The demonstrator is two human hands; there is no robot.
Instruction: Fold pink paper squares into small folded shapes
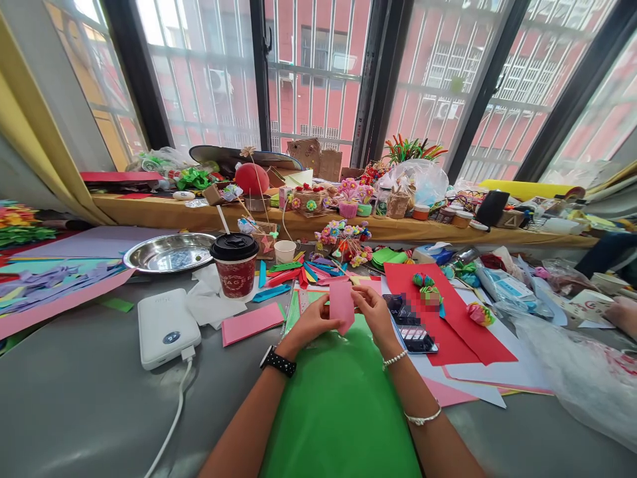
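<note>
The left hand (314, 320) and right hand (375, 311) pinch 1 pink paper (341, 304) by its 2 side edges, over the green sheet's (343, 415) far end. Its lower end seems already shaped to a point; the pink stack (252, 324) looks unworked.

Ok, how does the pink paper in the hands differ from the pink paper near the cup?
The held paper is between the left hand and right hand; the loose paper lies on the table, untouched. The held paper stands roughly upright, its lower end narrowing; the loose paper lies flat, straight-edged. Both are pink.
</note>
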